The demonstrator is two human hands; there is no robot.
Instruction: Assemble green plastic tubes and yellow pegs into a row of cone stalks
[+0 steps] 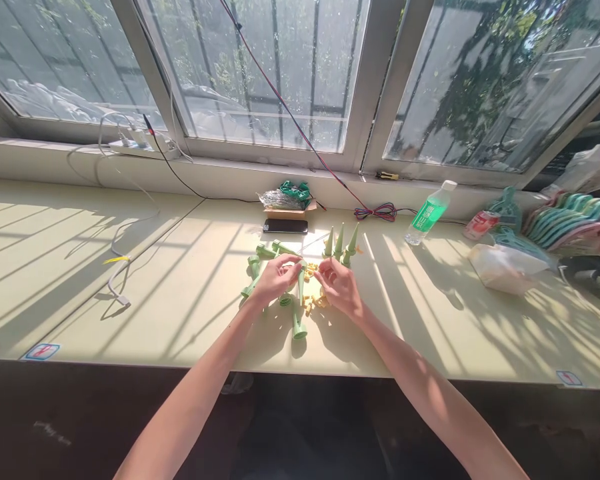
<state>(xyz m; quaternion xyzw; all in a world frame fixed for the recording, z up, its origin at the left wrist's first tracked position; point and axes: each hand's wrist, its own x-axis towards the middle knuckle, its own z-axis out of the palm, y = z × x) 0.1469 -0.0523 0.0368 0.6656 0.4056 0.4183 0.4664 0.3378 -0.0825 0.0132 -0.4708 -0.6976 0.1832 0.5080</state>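
Note:
My left hand (pixel 279 279) is closed on a green plastic spike (pixel 301 288), which hangs point down from the fingertips. Close by on its right, my right hand (pixel 339 285) has its fingers pinched together; whatever sits between them is too small to make out. Under and between both hands lies a pile of small yellow pieces (pixel 310 303). Several green hollow plastic parts (pixel 299 327) with wide round ends lie around my left hand. Beyond my right hand, several green cone-tipped spikes (pixel 339 241) stand point up, one with a small orange piece at its side.
Behind the parts lie a black phone (pixel 285 227) and a small box (pixel 293 212) with plastic wrap. A green-labelled bottle (pixel 430 215), a can (pixel 481 225), a white bag (pixel 507 267) and hangers (pixel 573 220) are rightward. A white cable (pixel 115 280) lies left.

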